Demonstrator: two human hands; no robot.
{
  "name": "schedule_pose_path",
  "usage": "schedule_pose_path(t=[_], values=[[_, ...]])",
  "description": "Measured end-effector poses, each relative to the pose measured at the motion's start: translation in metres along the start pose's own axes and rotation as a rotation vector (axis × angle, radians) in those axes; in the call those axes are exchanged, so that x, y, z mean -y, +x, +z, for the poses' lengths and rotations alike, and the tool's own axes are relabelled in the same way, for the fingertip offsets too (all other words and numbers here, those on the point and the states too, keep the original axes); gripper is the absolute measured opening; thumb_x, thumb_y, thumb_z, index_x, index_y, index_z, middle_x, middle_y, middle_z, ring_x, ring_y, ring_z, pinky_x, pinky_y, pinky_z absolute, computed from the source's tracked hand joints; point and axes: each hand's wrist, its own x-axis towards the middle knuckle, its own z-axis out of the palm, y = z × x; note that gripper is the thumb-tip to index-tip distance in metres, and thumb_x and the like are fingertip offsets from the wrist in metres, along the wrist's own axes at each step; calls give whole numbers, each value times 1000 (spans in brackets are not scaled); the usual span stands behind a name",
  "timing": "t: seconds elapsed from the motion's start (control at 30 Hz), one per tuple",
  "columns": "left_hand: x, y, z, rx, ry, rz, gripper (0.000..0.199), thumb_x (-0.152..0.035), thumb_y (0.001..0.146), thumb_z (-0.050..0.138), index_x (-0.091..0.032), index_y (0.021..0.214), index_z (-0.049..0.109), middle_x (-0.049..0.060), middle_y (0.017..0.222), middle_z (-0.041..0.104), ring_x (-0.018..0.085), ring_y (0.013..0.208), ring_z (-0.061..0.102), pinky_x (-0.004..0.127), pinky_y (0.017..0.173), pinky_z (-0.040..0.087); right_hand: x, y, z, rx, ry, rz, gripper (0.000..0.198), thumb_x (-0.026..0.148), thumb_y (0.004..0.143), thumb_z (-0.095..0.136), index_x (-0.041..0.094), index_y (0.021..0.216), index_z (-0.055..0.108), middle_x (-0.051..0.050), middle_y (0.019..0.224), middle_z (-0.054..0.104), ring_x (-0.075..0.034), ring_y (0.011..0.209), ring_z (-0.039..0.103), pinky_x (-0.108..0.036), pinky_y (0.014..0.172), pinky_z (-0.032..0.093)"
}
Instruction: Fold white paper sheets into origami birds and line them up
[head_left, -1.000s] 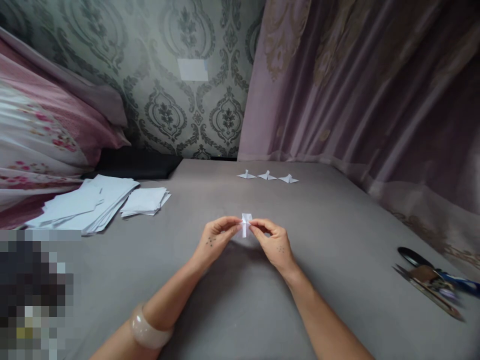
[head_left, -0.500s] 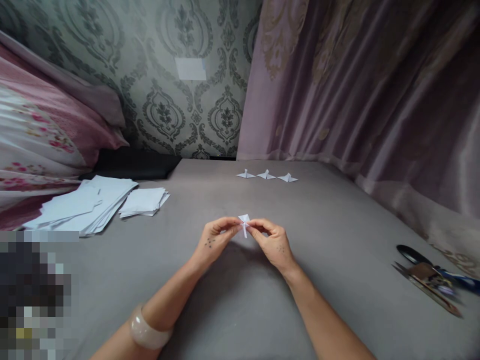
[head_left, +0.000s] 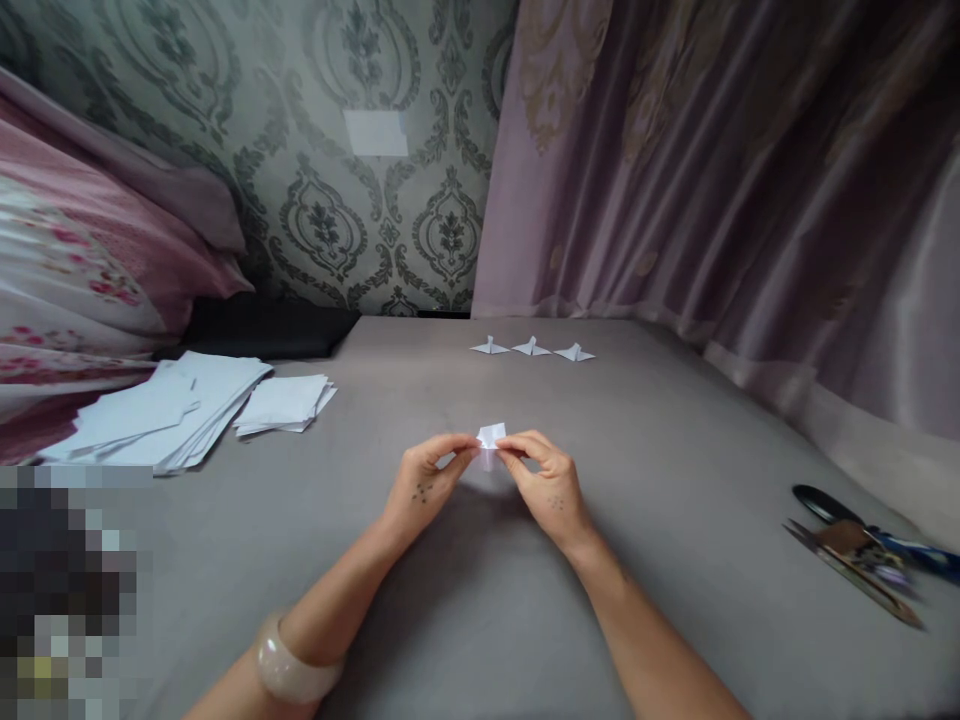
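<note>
- Left hand point(head_left: 427, 475) and right hand point(head_left: 551, 485) pinch opposite sides of small folded white paper point(head_left: 492, 436), over grey tabletop point(head_left: 675, 450); light, even grip probably best, keeping creases crisp.
- Right: blurred brown-and-black tools point(head_left: 846, 541), well apart, no obstruction.
- Left: white square paper stack point(head_left: 282, 402).
- Farther: three folded white paper shapes point(head_left: 531, 347) in a row.

Clock positions are read from the paper piece point(head_left: 493, 436), held over the table point(head_left: 465, 620), with the left hand point(head_left: 426, 482) on its nine o'clock side and the right hand point(head_left: 549, 486) on its three. Three folded papers point(head_left: 531, 348) sit in a row between twelve and one, near the table's far edge. Behind, the wall point(head_left: 330, 200) stands at eleven; the curtain point(head_left: 600, 200) runs from twelve to three. A small sheet stack point(head_left: 279, 402) lies between nine and ten, a larger sheet stack point(head_left: 169, 405) further left near nine, a flat object point(head_left: 262, 328) at ten. Tools point(head_left: 855, 560): between three and four.
</note>
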Motion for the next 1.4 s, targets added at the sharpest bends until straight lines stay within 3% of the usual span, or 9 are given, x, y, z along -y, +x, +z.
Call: schedule_pose_path(t=[0.7,0.87,1.0,1.17,1.4], values=[[2,0,1,49,7,43,14,-30,83,60,-19,83,69,3,80,67,16,76,61,26,76,46,6,0,2,30,22,94,12,29,82,60,23,81,71,-3,82,60,-13,73,59,-26,70,48],[7,2,-1,9,36,128,14,-31,82,62,-21,83,70,6,95,57,16,89,55,29,84,44,8,2,-2,81,28,70,11,28,82,60,21,77,68,-2,81,61,-14,76,58,-25,71,47],[3,3,-2,101,-125,7,16,-33,80,63,-18,77,67,8,107,61,19,102,56,32,94,40,12,2,-4,136,76,109,12,28,84,58,21,81,67,-2,80,65,-14,76,60,-26,74,47],[-1,2,-1,214,-295,-243,25,-39,78,65,-14,77,66,4,76,66,15,73,60,26,72,47,15,2,-5,168,102,182,13,28,81,58,20,81,67,-2,79,67,-15,75,61,-26,74,48],[2,0,0,299,-321,-317,28,-42,75,66,-14,77,67,3,73,66,12,66,57,22,63,45,16,3,-6,188,136,311,12,26,77,58,19,72,66,0,70,64,-14,69,59,-26,70,47]])
